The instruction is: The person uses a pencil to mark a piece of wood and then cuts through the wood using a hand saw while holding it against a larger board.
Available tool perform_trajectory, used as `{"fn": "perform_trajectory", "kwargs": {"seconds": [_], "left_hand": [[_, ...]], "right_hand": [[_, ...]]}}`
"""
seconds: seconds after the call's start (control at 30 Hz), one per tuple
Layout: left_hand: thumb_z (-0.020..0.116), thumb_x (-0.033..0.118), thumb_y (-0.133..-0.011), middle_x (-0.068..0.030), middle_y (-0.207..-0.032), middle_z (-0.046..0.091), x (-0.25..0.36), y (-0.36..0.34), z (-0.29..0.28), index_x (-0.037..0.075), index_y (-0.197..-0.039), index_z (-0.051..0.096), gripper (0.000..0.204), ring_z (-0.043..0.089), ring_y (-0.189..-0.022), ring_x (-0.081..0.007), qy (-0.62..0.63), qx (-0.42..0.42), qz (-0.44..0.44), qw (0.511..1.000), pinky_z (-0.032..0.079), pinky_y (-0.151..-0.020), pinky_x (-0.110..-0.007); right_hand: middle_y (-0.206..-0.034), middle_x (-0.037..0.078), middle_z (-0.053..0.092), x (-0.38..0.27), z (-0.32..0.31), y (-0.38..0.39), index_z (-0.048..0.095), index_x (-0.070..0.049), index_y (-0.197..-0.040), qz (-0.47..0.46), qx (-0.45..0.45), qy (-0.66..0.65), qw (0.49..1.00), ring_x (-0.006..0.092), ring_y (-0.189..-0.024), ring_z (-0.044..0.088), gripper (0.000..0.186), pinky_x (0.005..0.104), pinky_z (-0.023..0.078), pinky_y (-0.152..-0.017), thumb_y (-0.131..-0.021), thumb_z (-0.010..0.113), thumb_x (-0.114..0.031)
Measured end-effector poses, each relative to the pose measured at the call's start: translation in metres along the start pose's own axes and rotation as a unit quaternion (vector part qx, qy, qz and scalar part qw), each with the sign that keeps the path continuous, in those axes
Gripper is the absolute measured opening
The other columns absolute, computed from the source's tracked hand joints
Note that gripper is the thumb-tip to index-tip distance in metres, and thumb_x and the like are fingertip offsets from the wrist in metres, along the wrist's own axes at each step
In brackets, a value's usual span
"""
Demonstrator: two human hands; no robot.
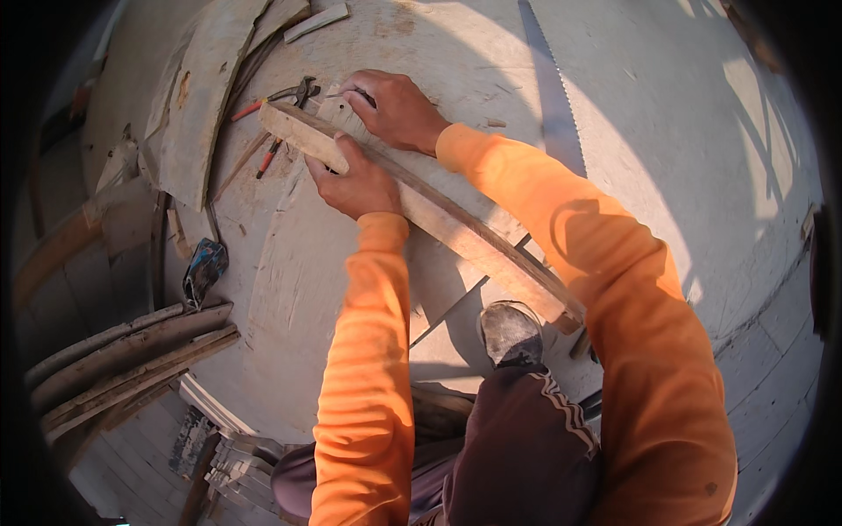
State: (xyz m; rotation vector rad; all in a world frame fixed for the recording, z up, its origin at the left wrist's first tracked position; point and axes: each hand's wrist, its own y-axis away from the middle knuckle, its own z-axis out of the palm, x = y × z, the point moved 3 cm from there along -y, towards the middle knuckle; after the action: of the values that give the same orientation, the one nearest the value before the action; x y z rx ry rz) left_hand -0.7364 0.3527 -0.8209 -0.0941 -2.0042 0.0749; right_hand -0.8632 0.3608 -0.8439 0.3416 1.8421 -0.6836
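A long squared wooden beam (465, 232) lies slantwise in front of me, from the upper left down to near my shoe. My left hand (360, 182) is closed around it near the far end, thumb on top. Just beyond, my right hand (399, 110) is held in a pinch beside a small pale piece of wood (335, 109) with a dark spot. Something thin shows at its fingertips, too small to name. Pincers (303, 91) with red handles lie past the beam's far end. A second red-handled tool (267, 159) lies partly hidden by the beam.
A toothed saw blade (554, 105) lies to the right of my right hand. Rough boards (197, 105) lie at the far left, with stacked planks (132, 359) nearer. A blue-and-black object (205, 267) sits between them. My shoe (511, 333) is beside the beam's near end.
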Motion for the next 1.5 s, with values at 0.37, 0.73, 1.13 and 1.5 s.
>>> {"fn": "perform_trajectory", "kwargs": {"seconds": [0.37,0.73,1.13,1.5], "left_hand": [[0.037,0.025,-0.111,-0.0335,-0.125,0.061,-0.003,-0.004,-0.003,-0.009,-0.133,0.055,0.043,0.06,-0.112,-0.0495,-0.078,-0.005,0.008,0.997,0.046,-0.098,-0.051],[0.036,0.024,-0.111,-0.0387,-0.128,0.058,-0.002,-0.002,0.0,-0.018,-0.134,0.051,0.049,0.056,-0.116,-0.0534,-0.08,0.0,0.006,0.997,0.044,-0.101,-0.052],[0.038,0.025,-0.111,-0.0374,-0.123,0.06,0.002,0.001,0.001,-0.014,-0.13,0.054,0.046,0.057,-0.113,-0.0532,-0.061,0.0,0.005,0.998,0.044,-0.098,-0.053],[0.039,0.025,-0.111,-0.0367,-0.12,0.061,-0.001,-0.001,-0.001,-0.013,-0.128,0.055,0.045,0.058,-0.111,-0.0521,-0.045,0.009,0.017,0.999,0.044,-0.097,-0.053]], "right_hand": [[-0.104,0.017,0.066,-0.034,-0.012,-0.022,0.069,0.001,-0.102,-0.043,-0.169,0.244,0.954,0.0399,-0.098,0.066,0.019,0.0481,0.054,-0.085,-0.099,0.057,-0.014],[-0.111,0.016,0.066,-0.038,0.021,-0.036,0.068,0.001,-0.096,-0.145,-0.238,0.321,0.905,0.0376,-0.1,0.069,0.014,0.0452,0.057,-0.082,-0.089,0.062,-0.009],[-0.089,0.02,0.07,-0.046,0.001,-0.014,0.071,0.002,-0.082,-0.147,-0.303,0.296,0.894,0.0393,-0.09,0.071,0.013,0.0437,0.057,-0.078,-0.084,0.064,-0.009],[-0.092,0.019,0.071,-0.063,-0.04,0.009,0.072,-0.001,-0.09,-0.112,-0.35,0.298,0.881,0.0368,-0.096,0.07,0.012,0.0462,0.055,-0.083,-0.089,0.062,-0.008]]}}
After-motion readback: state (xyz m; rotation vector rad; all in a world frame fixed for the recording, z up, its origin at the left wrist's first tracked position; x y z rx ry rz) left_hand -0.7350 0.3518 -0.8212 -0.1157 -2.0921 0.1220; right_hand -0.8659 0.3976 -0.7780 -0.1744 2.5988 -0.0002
